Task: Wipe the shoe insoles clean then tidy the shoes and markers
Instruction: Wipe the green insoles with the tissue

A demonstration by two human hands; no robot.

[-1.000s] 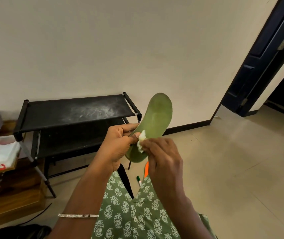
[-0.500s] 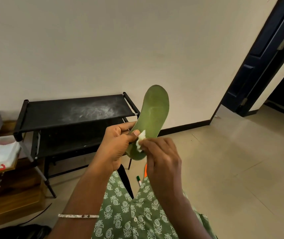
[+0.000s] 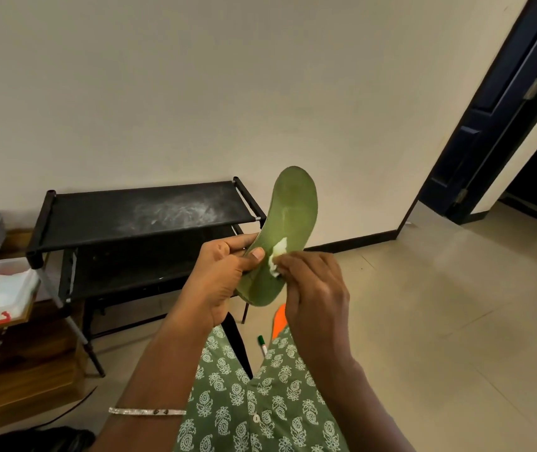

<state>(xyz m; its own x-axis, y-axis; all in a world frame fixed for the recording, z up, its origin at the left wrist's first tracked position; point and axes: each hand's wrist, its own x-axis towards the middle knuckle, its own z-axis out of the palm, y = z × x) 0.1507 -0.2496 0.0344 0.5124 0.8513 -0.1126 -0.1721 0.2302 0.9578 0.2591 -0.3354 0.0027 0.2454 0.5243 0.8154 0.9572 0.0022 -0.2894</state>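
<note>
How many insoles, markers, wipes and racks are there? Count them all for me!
Green insole: 1
Orange piece on the floor, mostly hidden, perhaps another insole: 1
Marker: 1
White wipe: 1
Black rack: 1
Total: 5

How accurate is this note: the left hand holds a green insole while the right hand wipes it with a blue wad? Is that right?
One detail is wrong: the wad is white, not blue. The head view shows the left hand holding the green insole while the right hand wipes it with that wad.
</note>
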